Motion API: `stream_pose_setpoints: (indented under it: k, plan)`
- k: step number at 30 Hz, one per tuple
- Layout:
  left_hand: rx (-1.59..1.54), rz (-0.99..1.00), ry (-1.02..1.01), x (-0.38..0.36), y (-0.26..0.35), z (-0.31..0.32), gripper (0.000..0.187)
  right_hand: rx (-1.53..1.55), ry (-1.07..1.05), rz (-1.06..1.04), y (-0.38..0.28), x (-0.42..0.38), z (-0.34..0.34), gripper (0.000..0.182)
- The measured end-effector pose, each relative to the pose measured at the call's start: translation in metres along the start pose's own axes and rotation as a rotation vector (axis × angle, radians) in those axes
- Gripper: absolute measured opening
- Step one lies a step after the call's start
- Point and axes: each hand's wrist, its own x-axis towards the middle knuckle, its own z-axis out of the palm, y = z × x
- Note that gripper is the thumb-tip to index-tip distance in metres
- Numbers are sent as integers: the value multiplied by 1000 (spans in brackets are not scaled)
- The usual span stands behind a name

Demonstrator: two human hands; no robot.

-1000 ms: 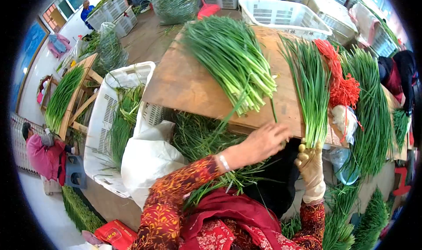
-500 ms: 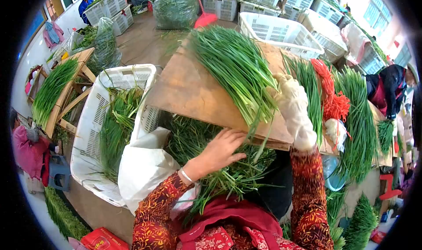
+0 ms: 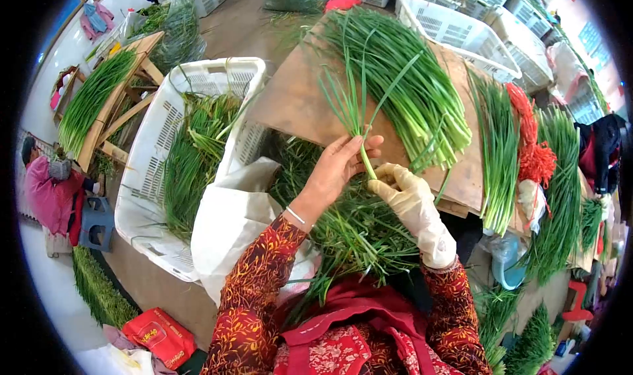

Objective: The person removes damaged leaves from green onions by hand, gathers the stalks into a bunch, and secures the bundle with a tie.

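Observation:
My left hand, bare with a bracelet at the wrist, pinches a small bunch of green stalks that fans upward over the board's front edge. My gloved right hand has its fingers closed at the pale lower end of the same bunch. Behind them a large pile of long green stalks lies on the wooden board, its pale ends toward the right front. Loose leafy trimmings fill the space below my hands.
A white crate of greens stands at the left beside a white sack. Right of the board are more stalks and red ties. An empty-looking white basket is behind. A co-worker sits far left.
My right hand has left the pile and come in beside my left hand. A small bunch is now held up between them. The view has shifted, so the board appears higher and farther right.

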Motion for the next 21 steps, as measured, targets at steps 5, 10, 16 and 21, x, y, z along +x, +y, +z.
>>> stream_pose_setpoints:
  k: [5,10,16,21]
  plan:
    - [-118,-33,-52,-2,-7,-10,32,298,-79,72,2,-5,1,30]
    - [-515,214,86,-1,8,-24,19,94,-31,-7,-21,-28,-26,24]
    - [-476,352,271,-5,21,-14,13,-754,690,-362,-11,10,-96,23]
    - [-514,28,141,-8,-4,7,14,-870,543,-166,-3,32,-109,13]
